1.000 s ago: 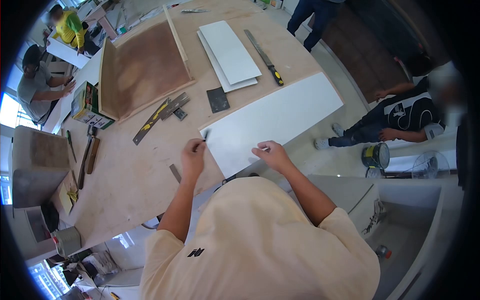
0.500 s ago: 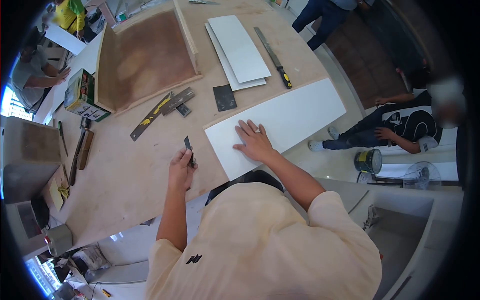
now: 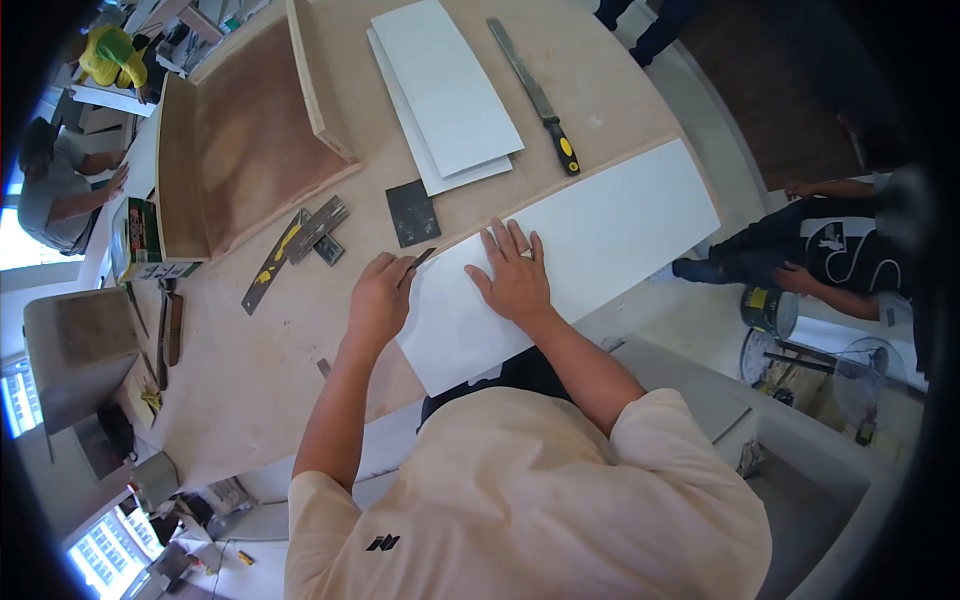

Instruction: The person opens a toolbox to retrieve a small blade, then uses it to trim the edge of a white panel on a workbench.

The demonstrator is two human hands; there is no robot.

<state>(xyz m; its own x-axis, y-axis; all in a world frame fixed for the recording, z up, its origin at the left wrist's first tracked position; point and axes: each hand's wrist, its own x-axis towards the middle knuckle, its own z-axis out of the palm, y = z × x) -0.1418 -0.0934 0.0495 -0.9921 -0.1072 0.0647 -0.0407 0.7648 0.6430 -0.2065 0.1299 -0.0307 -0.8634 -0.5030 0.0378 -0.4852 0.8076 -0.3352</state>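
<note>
White and smooth-faced, a long rectangular board [image 3: 610, 222] lies flat at the near right side of the tan counter [image 3: 260, 400], slanting from near left to far right. Its face looks plain and unmarked, with straight sides, crisp corners and a soft sheen paling toward the near end; a narrow tan band shows along the far long side.

The right hand [image 3: 517, 285] lies palm down on the board, its fingers spread and a ring on one of them. The left hand [image 3: 380, 303] is at the board's far left corner, its fingers curled and pinching a slim dark blade [image 3: 424, 257], whose tip points far right along the edge. Whether the blade touches the board cannot be told.

Just beyond the corner lies a worn black square [image 3: 413, 213] with pale specks. Farther off, two white panels [image 3: 450, 95] are stacked slightly askew, and to their right rests a grey file [image 3: 524, 75] with a black-and-yellow handle. To the left, a yellow-smeared metal strip [image 3: 262, 285] lies near a wooden frame [image 3: 265, 130] with a mottled brown panel.
</note>
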